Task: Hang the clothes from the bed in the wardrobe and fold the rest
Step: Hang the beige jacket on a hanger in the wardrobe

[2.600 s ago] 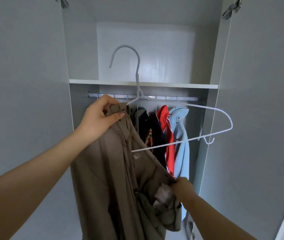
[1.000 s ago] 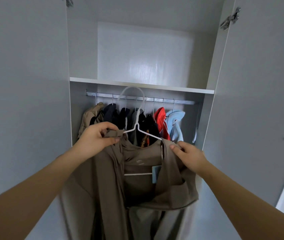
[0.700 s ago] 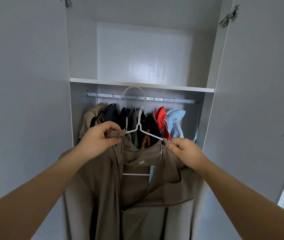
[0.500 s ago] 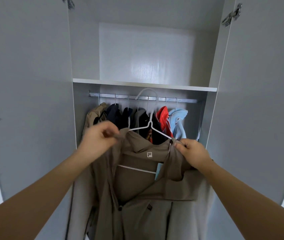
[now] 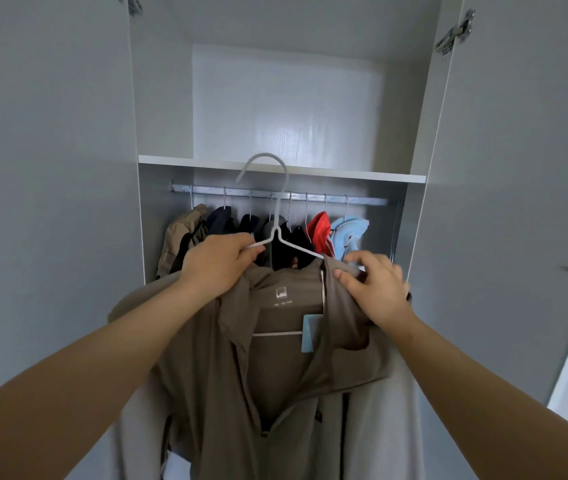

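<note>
In front of the open wardrobe (image 5: 518,168) | brown jacket (image 5: 286,368) draped on white hanger (image 5: 275,233), hook level with the shelf (image 5: 362,174) | left hand (image 5: 220,265) grasping hanger arm and collar | right hand (image 5: 376,289) pinching the jacket's right shoulder | other clothes (image 5: 320,226) on rail (image 5: 362,201)

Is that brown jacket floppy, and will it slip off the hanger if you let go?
Probably floppy: the brown jacket sags in folds below the white hanger. Likely light, since the thin wire looks unbent. It might slip: the left hand and right hand both hold its shoulders on.
</note>
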Demonstrator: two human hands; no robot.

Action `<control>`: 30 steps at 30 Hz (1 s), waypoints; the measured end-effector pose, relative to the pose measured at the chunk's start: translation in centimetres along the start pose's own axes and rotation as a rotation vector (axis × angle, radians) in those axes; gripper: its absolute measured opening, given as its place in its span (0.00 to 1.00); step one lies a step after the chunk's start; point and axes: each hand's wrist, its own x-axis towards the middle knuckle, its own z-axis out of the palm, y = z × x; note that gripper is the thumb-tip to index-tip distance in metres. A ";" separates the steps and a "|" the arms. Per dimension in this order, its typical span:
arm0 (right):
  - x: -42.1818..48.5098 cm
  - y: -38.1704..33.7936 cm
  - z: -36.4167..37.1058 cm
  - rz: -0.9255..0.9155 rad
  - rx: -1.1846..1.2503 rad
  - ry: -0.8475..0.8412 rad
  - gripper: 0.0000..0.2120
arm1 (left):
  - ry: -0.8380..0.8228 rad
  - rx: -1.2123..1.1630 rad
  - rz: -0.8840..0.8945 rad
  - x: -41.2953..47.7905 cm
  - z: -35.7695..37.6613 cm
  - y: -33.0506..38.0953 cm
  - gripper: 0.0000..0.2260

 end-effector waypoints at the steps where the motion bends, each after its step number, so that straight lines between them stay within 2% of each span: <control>1: -0.2 0.3 0.1 0.059 -0.027 0.061 0.17 | 0.029 -0.027 -0.029 0.3 -0.1 0.0 0.14; 4: -1.1 1.0 0.6 0.335 0.041 0.359 0.27 | 0.103 -0.046 -0.106 0.9 -0.2 0.1 0.12; 5: -1.5 1.1 0.7 0.428 0.109 0.398 0.30 | 0.126 -0.053 -0.121 1.1 -0.3 0.2 0.11; 6: -1.9 1.1 1.0 0.504 0.217 0.379 0.35 | 0.145 -0.065 -0.134 1.3 -0.4 0.4 0.11; 8: -2.6 0.8 1.6 0.566 0.553 0.221 0.39 | 0.165 -0.105 -0.153 1.5 -0.6 0.8 0.12; 9: -2.7 0.7 2.1 0.587 0.701 0.128 0.35 | 0.166 -0.125 -0.152 1.6 -0.6 1.0 0.12; 10: -3.0 0.5 2.4 0.618 0.803 0.021 0.26 | 0.162 -0.144 -0.148 1.6 -0.7 1.3 0.11; 11: -3.2 0.0 2.5 0.653 0.856 -0.088 0.16 | 0.157 -0.154 -0.141 1.6 -0.7 1.5 0.10; 12: -3.3 -0.4 2.6 0.691 0.879 -0.187 0.11 | 0.155 -0.161 -0.135 1.5 -0.8 1.7 0.10; 14: -3.0 -0.7 2.6 0.757 0.917 -0.276 0.13 | 0.157 -0.163 -0.123 1.3 -1.1 1.7 0.09; 16: -2.3 -0.2 2.7 0.788 0.929 -0.234 0.16 | 0.156 -0.173 -0.124 1.1 -1.5 1.3 0.09; 18: -1.6 0.1 2.6 0.829 0.954 -0.174 0.13 | 0.160 -0.169 -0.143 1.0 -1.7 0.6 0.10; 21: -0.4 0.5 2.6 0.861 1.192 -0.051 0.05 | 0.152 -0.075 -0.182 0.7 -1.8 -0.7 0.11; 25: 1.5 1.6 1.3 0.762 1.075 0.154 0.04 | 0.121 0.065 -0.076 -0.3 -1.6 -3.1 0.11; 30: 2.6 3.0 0.0 0.609 0.674 0.288 0.13 | -0.150 0.146 0.152 -1.0 -1.8 -5.5 0.10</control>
